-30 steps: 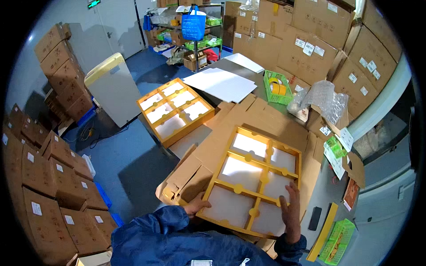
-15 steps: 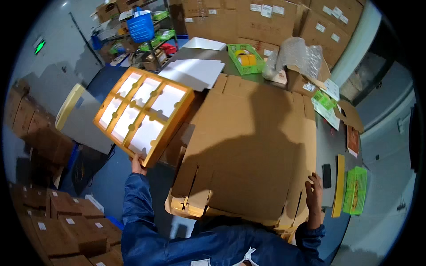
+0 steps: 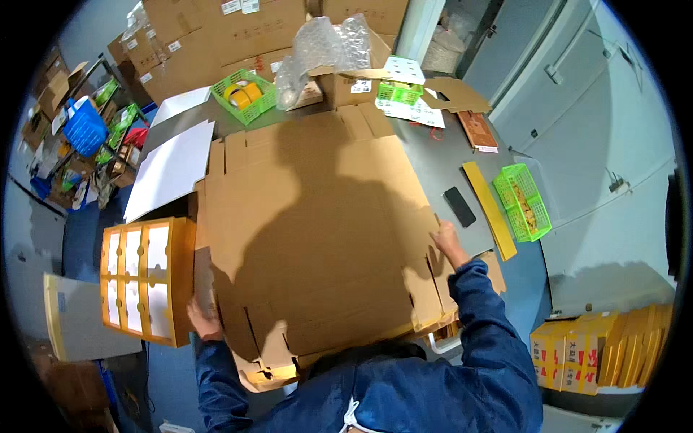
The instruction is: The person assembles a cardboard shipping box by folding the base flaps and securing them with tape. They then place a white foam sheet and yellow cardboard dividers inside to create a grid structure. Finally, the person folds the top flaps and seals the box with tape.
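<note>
A dark blue, long-sleeved work jacket of smooth woven fabric (image 3: 433, 390) is worn. Both sleeves are seen to reach the wrists, where they end in plain, close cuffs; the cloth is creased along the forearms and at the elbows. The left hand (image 3: 202, 321) and the right hand (image 3: 449, 239) are bare, with no gloves noted. A thin white cord or strap (image 3: 351, 418) is seen at the lower edge, possibly belonging to a face mask, though the view there is too distorted to confirm.
</note>
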Available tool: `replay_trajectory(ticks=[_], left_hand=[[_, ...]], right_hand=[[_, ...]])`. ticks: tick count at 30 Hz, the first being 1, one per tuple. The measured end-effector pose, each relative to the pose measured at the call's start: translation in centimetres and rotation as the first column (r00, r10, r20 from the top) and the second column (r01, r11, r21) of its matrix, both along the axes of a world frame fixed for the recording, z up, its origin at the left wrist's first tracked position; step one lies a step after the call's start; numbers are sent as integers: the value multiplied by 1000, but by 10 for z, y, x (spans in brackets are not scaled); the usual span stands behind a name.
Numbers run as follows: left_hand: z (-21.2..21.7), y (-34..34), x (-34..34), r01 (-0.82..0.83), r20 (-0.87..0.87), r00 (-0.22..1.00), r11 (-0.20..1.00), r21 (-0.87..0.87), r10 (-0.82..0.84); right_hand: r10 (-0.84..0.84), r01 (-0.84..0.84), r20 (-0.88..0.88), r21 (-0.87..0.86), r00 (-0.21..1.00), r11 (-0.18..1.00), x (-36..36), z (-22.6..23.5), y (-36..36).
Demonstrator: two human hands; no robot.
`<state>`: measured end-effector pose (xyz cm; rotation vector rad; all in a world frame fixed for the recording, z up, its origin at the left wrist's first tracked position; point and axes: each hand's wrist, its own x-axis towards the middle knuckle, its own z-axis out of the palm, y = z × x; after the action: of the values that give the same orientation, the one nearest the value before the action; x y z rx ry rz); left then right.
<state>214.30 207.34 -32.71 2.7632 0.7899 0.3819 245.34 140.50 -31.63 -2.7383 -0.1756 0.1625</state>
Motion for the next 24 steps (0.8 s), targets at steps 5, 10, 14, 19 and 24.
replay_trajectory(ticks=[5, 10, 14, 19, 24], left_hand=[[-62, -12, 52, -352, -161, 936, 804, -479, 314], [-55, -24, 71, -421, -279, 905, 765, -487, 320], [-57, 35, 45, -385, -314, 921, 666, -639, 231], [-41, 21, 70, -162, -484, 867, 854, -494, -115], [-48, -2, 76, -434, -504, 837, 821, -371, 215]], right_hand=[[-288, 287, 95, 20, 953, 958, 45, -12, 49], [-245, 260, -220, 44, 944, 965, 57, 5, 49], [-211, 229, -109, 187, 971, 955, 52, 15, 47], [-214, 290, -314, 221, 925, 931, 73, 31, -7], [149, 527, -636, 729, 757, 436, 61, 41, -17]])
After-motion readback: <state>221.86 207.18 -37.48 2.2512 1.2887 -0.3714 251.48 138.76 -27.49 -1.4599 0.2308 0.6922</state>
